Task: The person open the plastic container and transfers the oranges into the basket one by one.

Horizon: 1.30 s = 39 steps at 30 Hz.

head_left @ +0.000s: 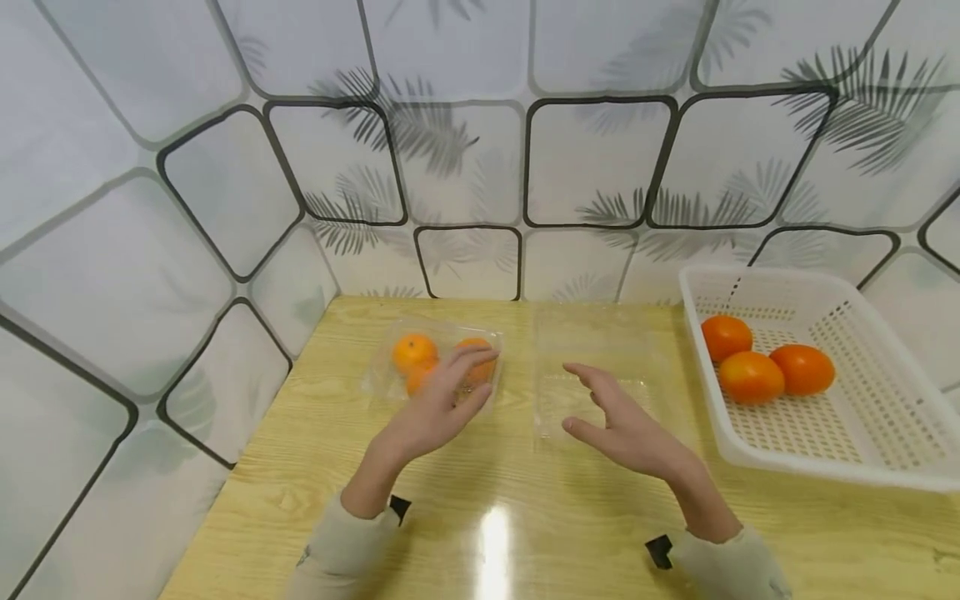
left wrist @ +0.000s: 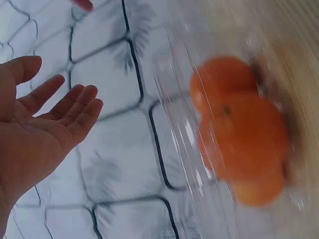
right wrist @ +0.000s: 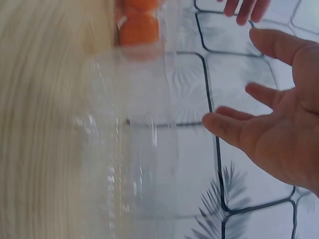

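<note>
Pale sleeves (head_left: pixel 348 542) cross the near edge of the bench (head_left: pixel 427 533), with left hand (head_left: pixel 438 408) and right hand (head_left: pixel 626 425) relaxed and spread above it.
Toward the bench's far left corner, a clear container (head_left: pixel 384 385) holds oranges (head_left: pixel 414 353); the left hand hovers near them, thumb apart from its fingers, the wrist view showing it off the fruit. Just right of that, near the middle of the far edge, the right hand hovers near a second clear container (head_left: pixel 596 408). At the bench's far right corner, a white basket (head_left: pixel 900 408) carries three larger orange-red fruits (head_left: pixel 752 377) along its left side.
</note>
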{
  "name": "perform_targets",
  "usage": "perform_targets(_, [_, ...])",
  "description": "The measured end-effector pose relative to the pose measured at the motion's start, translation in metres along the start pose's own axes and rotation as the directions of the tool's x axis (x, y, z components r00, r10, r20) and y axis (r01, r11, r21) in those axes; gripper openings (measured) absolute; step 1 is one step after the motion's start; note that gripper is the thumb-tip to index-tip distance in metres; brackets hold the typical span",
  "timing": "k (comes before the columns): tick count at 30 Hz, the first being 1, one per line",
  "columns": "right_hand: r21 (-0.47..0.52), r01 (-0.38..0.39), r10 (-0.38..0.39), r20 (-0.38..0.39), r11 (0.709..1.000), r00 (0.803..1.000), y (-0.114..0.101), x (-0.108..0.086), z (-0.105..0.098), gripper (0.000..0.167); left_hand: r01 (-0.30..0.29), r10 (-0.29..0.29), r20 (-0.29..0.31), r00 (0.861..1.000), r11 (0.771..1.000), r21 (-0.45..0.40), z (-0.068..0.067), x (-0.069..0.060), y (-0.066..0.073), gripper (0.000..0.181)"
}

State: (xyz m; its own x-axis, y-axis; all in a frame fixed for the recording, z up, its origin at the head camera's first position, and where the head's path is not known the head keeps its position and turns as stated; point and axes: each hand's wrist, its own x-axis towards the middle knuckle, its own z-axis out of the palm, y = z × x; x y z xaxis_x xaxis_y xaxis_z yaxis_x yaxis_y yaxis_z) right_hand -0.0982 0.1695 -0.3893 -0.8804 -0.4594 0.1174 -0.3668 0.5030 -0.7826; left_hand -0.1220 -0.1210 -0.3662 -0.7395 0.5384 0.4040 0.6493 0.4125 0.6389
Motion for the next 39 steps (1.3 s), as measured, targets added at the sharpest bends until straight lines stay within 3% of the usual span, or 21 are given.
perform_targets(4, [0.091, -0.024, 0.026, -0.018, 0.996, 0.999, -0.010, 0.006, 0.018, 0.077, 0.100, -0.098, -0.047, 0.994, 0.995, 0.028, -0.024, -0.008, -0.021, 0.043])
perform_targets(9, [0.130, -0.020, 0.024, -0.030, 0.991, 0.999, -0.021, 0.019, 0.035, 0.080, 0.245, -0.237, -0.096, 0.967, 0.966, 0.085, -0.051, -0.011, -0.047, 0.052])
perform_targets(14, [0.099, -0.026, 0.027, -0.012, 0.995, 1.000, -0.028, 0.033, 0.052, 0.081, 0.360, -0.358, -0.044, 0.933, 0.929, 0.086, -0.065, -0.019, -0.064, 0.066])
perform_targets(20, [0.095, -0.055, 0.057, -0.016, 0.994, 0.998, -0.028, 0.046, 0.071, 0.085, 0.482, -0.488, 0.055, 0.871, 0.871, 0.093, -0.067, -0.025, -0.077, 0.087])
perform_targets(22, [0.111, -0.071, 0.074, -0.019, 0.991, 0.997, -0.027, 0.051, 0.077, 0.087, 0.511, -0.520, 0.088, 0.850, 0.853, 0.105, -0.067, -0.027, -0.081, 0.093])
perform_targets(27, [0.172, -0.139, 0.147, -0.035, 0.975, 0.988, -0.026, 0.063, 0.087, 0.094, 0.539, -0.559, 0.162, 0.813, 0.828, 0.153, -0.066, -0.033, -0.089, 0.102])
perform_targets(30, [0.203, -0.180, 0.197, -0.066, 0.962, 0.978, -0.024, 0.070, 0.092, 0.100, 0.537, -0.557, 0.197, 0.807, 0.831, 0.149, -0.067, -0.037, -0.093, 0.105])
perform_targets(35, [0.288, -0.222, 0.264, -0.116, 0.932, 0.957, -0.023, 0.083, 0.101, 0.111, 0.522, -0.535, 0.203, 0.820, 0.845, 0.117, -0.070, -0.040, -0.098, 0.106])
perform_targets(39, [0.334, -0.220, 0.276, -0.130, 0.917, 0.952, -0.024, 0.090, 0.109, 0.118, 0.519, -0.530, 0.180, 0.829, 0.848, 0.108, -0.070, -0.041, -0.100, 0.105])
